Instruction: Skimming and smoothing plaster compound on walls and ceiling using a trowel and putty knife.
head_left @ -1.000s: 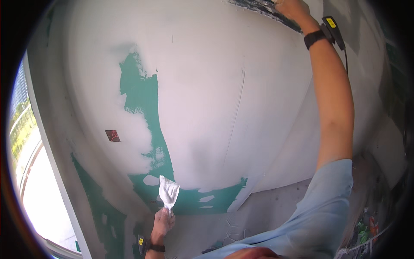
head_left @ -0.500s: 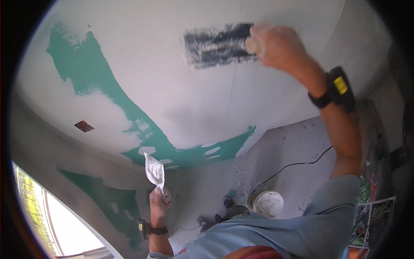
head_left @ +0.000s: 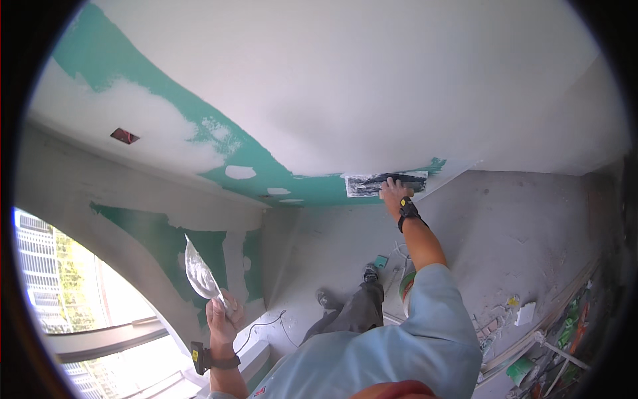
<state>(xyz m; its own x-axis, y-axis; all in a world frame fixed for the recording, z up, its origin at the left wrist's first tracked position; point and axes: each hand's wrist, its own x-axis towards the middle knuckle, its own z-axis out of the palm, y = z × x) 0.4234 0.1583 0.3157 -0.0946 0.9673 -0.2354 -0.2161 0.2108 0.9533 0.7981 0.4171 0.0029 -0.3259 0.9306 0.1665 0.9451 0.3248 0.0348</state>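
Low on the wall (head_left: 372, 86), my right hand (head_left: 397, 194) is closed around the handle of a finishing trowel (head_left: 359, 187). Its dark rectangular blade, smeared with white compound, lies against the bottom of the wall, over a green unplastered strip (head_left: 311, 189). My left hand (head_left: 223, 318) grips a putty knife (head_left: 201, 272), held up and away from the wall. White compound coats its blade. Most of both handles is hidden by my fingers.
A red-brown box opening (head_left: 124, 135) with wires sits in the wall at left, above a bright window (head_left: 86, 292). Beside my right arm a bucket (head_left: 407, 284) is partly hidden. Cable (head_left: 266, 322) trails over the floor; scraps and rods (head_left: 531, 346) lie at lower right.
My right hand has brought the trowel down from high on the wall to its base. My left hand, with the putty knife, sits slightly lower and further left. The view has shifted.
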